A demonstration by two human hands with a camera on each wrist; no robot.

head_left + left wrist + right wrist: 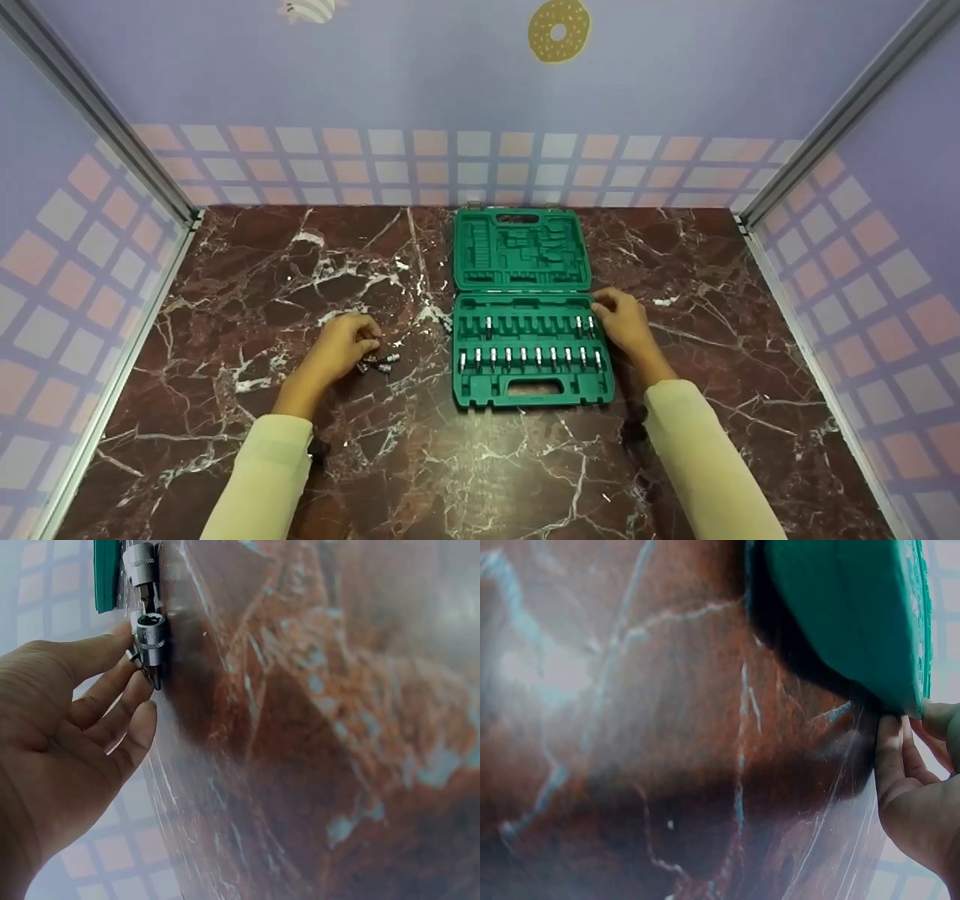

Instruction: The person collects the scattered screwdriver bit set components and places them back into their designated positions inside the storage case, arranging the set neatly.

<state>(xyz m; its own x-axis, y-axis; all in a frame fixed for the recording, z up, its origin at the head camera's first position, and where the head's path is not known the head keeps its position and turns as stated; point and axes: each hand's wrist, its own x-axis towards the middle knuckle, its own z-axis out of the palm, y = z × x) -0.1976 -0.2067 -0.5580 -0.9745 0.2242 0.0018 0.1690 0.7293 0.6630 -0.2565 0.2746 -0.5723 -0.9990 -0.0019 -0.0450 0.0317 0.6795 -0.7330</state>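
A green socket case [534, 349] lies open on the table, its lid [521, 251] folded back toward the wall. Metal bit sockets [523, 357] fill a front row. In the row behind, one stands at the left and two at the right. Left of the case, my left hand [346, 346] is over a small pile of loose bit sockets [386, 361]. Its thumb and forefinger pinch a bit socket there, partly hidden behind a nearer socket [151, 637] in the left wrist view. My right hand [624, 322] holds the case's right edge near the hinge, thumb on the rim, fingers against the side.
The case rests on a dark red marbled table [300, 300]. A patterned wall [420, 165] rises behind the table, with side panels at left and right. The lid's far edge comes close to the back wall.
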